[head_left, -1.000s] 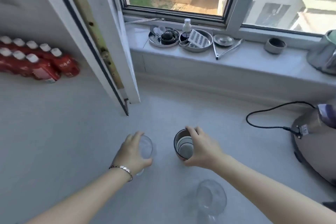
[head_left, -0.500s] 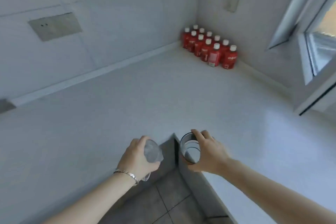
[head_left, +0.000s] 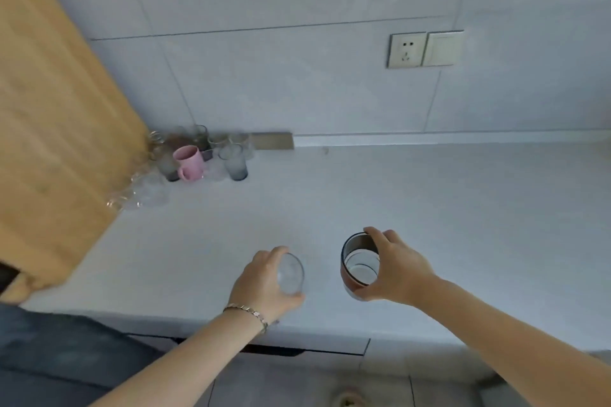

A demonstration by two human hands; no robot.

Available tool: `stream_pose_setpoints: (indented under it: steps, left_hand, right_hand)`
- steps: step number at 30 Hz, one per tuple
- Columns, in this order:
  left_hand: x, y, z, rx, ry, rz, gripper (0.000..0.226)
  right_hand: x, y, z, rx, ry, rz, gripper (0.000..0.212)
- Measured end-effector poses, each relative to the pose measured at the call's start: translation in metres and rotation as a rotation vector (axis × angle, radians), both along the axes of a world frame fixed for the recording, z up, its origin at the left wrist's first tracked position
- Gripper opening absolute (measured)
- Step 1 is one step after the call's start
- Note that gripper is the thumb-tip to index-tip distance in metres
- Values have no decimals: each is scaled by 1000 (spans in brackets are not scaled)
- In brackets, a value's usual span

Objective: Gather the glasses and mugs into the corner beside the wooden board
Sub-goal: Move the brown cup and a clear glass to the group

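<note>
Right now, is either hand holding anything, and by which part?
Left hand grips a clear glass around its side. Right hand holds a brown cup by rim and outer wall.

Both bare forearms reach up from the bottom edge of the frame toward its lower middle. The left hand (head_left: 264,281), a thin bracelet (head_left: 246,311) on its wrist, curls its fingers around a clear glass (head_left: 291,271). Just right of it, the right hand (head_left: 396,268) grips a brown mug (head_left: 358,266) from the side, fingers over the rim and thumb below.
</note>
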State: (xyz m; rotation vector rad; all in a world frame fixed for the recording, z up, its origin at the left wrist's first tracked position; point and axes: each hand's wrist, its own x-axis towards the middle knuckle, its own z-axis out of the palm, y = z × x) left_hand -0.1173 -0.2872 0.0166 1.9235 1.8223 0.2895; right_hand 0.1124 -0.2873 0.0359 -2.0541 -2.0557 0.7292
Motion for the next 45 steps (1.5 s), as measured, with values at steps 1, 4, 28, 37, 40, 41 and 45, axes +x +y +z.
stream_pose_setpoints:
  steps: [1, 4, 28, 37, 40, 41, 45]
  left_hand:
    - [-16, 10, 1, 3, -3, 32, 79]
    - [-60, 44, 5, 14, -11, 126, 79]
    - [-289, 329, -49, -39, 417, 79, 95]
    - [-329, 363, -79, 57, 428, -97, 85]
    - [-329, 363, -84, 49, 462, -113, 80]
    - [-329, 364, -85, 51, 467, -122, 79]
    - [-338, 363, -88, 70, 509, -214, 83]
  right_hand:
    - [-16, 16, 0, 7, -1, 27, 104]
    - [-58, 63, -1, 18, 9, 98, 104]
    - [-295, 280, -78, -62, 54, 75, 107]
    - [-378, 321, -90, -115, 56, -155, 107]
    - [-403, 332, -98, -126, 80, -187, 110]
    - [-409, 333, -100, -120, 81, -190, 111]
    - [-419, 330, -105, -127, 40, -206, 117]
